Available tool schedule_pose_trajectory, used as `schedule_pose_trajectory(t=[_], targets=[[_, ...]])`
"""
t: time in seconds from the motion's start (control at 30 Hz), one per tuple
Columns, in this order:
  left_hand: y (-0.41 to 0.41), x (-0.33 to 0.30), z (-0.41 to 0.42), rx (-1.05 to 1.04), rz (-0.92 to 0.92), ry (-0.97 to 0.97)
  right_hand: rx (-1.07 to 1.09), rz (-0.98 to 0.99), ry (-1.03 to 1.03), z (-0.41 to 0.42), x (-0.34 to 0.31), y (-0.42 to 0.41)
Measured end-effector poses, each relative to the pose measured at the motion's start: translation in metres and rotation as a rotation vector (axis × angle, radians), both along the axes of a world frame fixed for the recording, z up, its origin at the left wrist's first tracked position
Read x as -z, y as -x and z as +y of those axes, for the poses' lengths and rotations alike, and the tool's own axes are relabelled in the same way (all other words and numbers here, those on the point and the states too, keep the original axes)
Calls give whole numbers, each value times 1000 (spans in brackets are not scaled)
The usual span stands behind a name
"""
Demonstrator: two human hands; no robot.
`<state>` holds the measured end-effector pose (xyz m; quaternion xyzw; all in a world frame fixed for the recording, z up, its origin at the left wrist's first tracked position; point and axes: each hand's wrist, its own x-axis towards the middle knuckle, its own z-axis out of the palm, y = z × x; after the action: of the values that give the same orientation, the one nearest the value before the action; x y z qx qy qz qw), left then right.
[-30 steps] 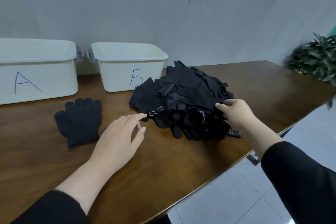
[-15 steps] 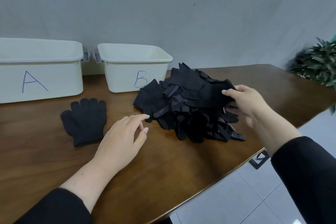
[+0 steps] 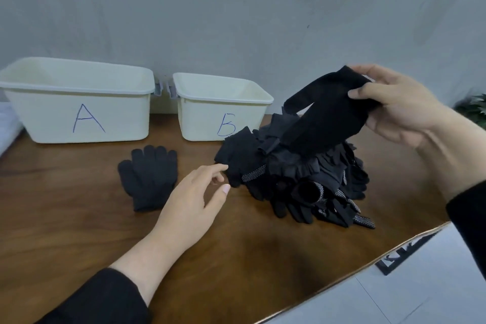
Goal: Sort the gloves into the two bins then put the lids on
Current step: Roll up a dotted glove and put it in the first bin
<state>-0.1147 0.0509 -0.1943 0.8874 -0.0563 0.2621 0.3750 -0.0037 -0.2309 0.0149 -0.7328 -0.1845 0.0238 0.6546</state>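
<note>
Two hands: right hand [image 3: 399,110] grips black glove [image 3: 328,116] above pile [image 3: 297,179]; left hand [image 3: 192,202] relaxed, fingers beside pile.

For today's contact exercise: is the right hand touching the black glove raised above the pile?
Touching. The head view shows the right hand gripping the raised glove, thumb and fingers curled round its upper end.

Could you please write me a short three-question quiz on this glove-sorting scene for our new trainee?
1. True or false: the right hand holds a lifted black glove above the glove pile.
2. Which letter marks the bin nearest the pile: A or B?
3. Fill in: a single knit glove lies flat on the ____ in front of the bins.

Key: 1 true; 2 B; 3 table.
</note>
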Motion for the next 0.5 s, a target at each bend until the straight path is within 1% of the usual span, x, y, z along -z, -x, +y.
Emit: schedule_pose_trajectory(t=[0.13,0.27,0.33,0.4,0.5], targets=[[8,-6,8,70,-33,309,-158,60,131,37,-1,15],[20,-15,18,176,26,559,-308,125,246,94,21,31],[24,-17,26,148,71,627,-381,153,323,121,37,34],[27,-18,35,74,108,627,-435,174,378,145,51,35],[33,-17,49,14,108,685,-489,185,352,173,62,35]])
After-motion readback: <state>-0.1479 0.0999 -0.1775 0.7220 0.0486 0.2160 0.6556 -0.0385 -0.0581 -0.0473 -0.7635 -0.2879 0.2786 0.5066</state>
